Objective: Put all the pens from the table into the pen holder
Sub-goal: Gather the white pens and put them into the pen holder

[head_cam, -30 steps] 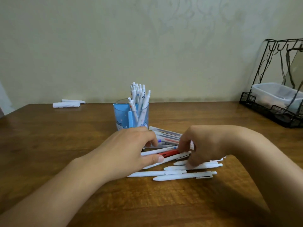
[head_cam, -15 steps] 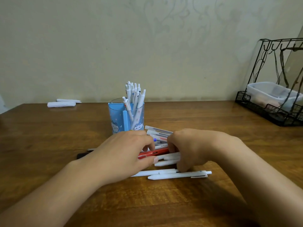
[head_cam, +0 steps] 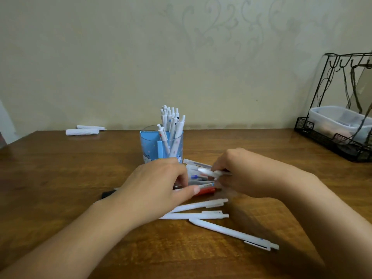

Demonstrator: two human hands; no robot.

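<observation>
A blue pen holder (head_cam: 152, 147) stands at the table's middle with several white pens upright in it. In front of it lies a heap of pens (head_cam: 198, 178), among them a red pen (head_cam: 205, 191). My right hand (head_cam: 241, 174) is lifted just above the heap, fingers closed on a white pen (head_cam: 211, 172). My left hand (head_cam: 159, 188) rests palm down on the heap's left side, its thumb on the red pen; what its fingers hold is hidden. Three white pens (head_cam: 201, 205) lie loose nearer to me, one angled to the right (head_cam: 233, 233).
Two rolled white papers (head_cam: 82, 131) lie at the back left by the wall. A black wire rack (head_cam: 338, 137) holding a clear plastic box (head_cam: 340, 122) stands at the back right. A dark object (head_cam: 107, 194) pokes out left of my left hand.
My right hand has risen from the heap with a white pen in its fingers. The nearest white pen has swung round to point right. My left hand stays on the heap.
</observation>
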